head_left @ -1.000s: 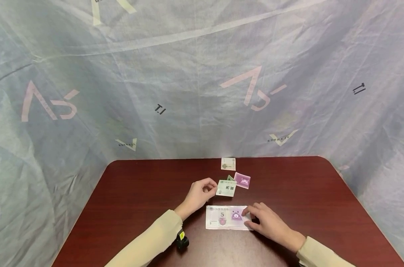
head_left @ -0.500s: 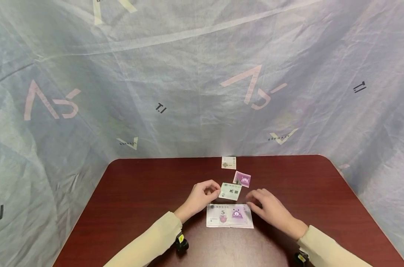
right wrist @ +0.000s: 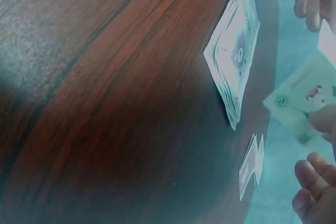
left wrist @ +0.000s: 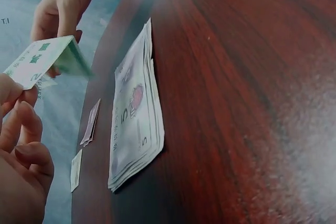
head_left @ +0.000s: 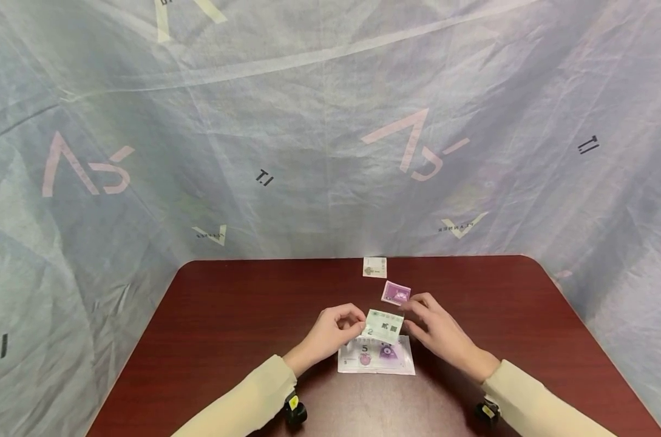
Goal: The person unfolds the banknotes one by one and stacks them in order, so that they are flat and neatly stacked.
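Note:
My left hand (head_left: 332, 335) pinches the left edge of a folded pale green play banknote (head_left: 385, 326) marked 2, raised over the table. In the left wrist view the banknote (left wrist: 39, 59) is bent like a tent, one flap hanging down. My right hand (head_left: 451, 340) is at its right side, fingers curled; in the right wrist view the thumb (right wrist: 323, 119) overlaps the hanging flap, and the fingertip behind is hidden. Below, a stack of purple-and-white banknotes (head_left: 374, 363) marked 5 lies flat, its back edge partly covered by the green banknote in the head view.
Beyond the hands lie a folded purple banknote (head_left: 394, 292) and, near the far edge, a folded whitish banknote (head_left: 375, 267). The table (head_left: 226, 340) is dark red wood, with a grey cloth (head_left: 308, 152) hung behind it. Small black cameras are on both wrists.
The left hand has drawn the green banknote toward the person and rightward, over the stack's back edge. The right hand has left the stack and moved up to the green banknote.

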Demonstrator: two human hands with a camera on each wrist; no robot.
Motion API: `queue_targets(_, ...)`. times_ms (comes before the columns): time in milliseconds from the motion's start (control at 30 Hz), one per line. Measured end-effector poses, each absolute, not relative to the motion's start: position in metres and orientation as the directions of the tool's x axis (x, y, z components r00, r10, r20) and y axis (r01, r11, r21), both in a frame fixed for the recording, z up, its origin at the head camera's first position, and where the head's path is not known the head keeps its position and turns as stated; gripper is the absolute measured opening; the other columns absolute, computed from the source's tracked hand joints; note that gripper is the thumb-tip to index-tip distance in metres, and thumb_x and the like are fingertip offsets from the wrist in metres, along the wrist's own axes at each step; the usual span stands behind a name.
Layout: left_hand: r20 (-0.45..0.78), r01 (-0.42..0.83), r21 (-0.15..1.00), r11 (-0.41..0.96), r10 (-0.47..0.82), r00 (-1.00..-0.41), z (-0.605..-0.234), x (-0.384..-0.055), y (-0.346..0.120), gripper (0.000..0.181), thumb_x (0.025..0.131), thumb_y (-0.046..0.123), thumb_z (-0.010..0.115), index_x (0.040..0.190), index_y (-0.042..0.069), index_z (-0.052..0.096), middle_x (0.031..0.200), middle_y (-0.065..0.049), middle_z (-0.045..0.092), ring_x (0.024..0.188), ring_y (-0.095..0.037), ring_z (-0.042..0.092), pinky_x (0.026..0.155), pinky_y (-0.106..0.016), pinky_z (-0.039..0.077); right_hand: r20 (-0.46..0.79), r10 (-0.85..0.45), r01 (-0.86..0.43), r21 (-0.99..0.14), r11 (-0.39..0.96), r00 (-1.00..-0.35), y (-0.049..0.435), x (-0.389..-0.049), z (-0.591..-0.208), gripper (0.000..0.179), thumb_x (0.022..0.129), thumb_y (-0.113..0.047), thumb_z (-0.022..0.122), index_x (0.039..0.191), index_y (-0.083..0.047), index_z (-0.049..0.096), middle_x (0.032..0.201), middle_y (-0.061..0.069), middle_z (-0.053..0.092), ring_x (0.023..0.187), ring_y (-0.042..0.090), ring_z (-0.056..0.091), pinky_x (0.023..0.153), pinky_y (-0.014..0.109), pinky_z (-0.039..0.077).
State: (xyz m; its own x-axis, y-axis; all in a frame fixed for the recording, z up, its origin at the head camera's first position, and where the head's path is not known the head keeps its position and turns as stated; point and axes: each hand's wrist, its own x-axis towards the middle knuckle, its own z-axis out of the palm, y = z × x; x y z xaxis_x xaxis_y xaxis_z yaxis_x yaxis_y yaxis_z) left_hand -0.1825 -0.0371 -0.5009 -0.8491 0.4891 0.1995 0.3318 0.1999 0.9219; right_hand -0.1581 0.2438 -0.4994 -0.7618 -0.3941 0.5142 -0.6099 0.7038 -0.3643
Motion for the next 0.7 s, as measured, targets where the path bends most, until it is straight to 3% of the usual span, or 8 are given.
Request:
queue_targets(133, 0.18, 0.286, 0.943, 0.172, 0.459, -0.87, -0.503, -0.182, -0.04, 0.004, 0.097, 0.005, 0.071, 0.101, 0.007, 0.073, 0.083, -0.007, 0.069, 0.053, -0.003, 0.046, 0.051, -0.018, 0.038, 0.517, -0.362, -0.596, -0.412, 0.689, -0.776, 0.247, -0.158, -0.501, 0.024, 0.086, -0.002, 0.082, 0.103, -0.015, 0.071, 0.108, 0.0, 0.061, 0.089, 0.017, 0.065, 0.076, 0.032, 0.056)
queue_targets(267, 0.173, 0.252, 0.957, 0.145, 0.41, -0.895, -0.508, -0.181, -0.044, 0.005, 0.097, 0.003, 0.07, 0.102, 0.002, 0.071, 0.085, -0.011, 0.07, 0.051, -0.004, 0.044, 0.051, -0.019, 0.038, 0.491, -0.325, -0.562, -0.479, 0.674, -0.808, 0.249, -0.157, -0.501, 0.023, 0.087, -0.001, 0.081, 0.097, -0.017, 0.069, 0.097, -0.008, 0.059, 0.079, 0.009, 0.059, 0.069, 0.027, 0.052)
queue_targets(467, 0.13, 0.183, 0.976, 0.117, 0.362, -0.923, -0.516, -0.181, -0.047, 0.006, 0.098, 0.002, 0.068, 0.103, -0.001, 0.067, 0.085, -0.013, 0.069, 0.054, -0.005, 0.048, 0.052, -0.023, 0.044, 0.419, -0.262, -0.48, -0.587, 0.652, -0.869, 0.25, -0.152, -0.497, 0.022, 0.091, -0.005, 0.079, 0.096, -0.022, 0.066, 0.081, -0.016, 0.057, 0.068, 0.003, 0.05, 0.059, 0.022, 0.043)
queue_targets(700, 0.11, 0.146, 0.986, 0.082, 0.339, -0.934, -0.521, -0.177, -0.047, 0.009, 0.1, 0.005, 0.066, 0.103, -0.002, 0.063, 0.083, -0.018, 0.065, 0.055, -0.008, 0.052, 0.054, -0.021, 0.045, 0.429, -0.234, -0.473, -0.62, 0.626, -0.872, 0.246, -0.15, -0.494, 0.021, 0.091, 0.0, 0.077, 0.098, -0.018, 0.067, 0.08, -0.012, 0.068, 0.066, 0.003, 0.053, 0.058, 0.023, 0.044)
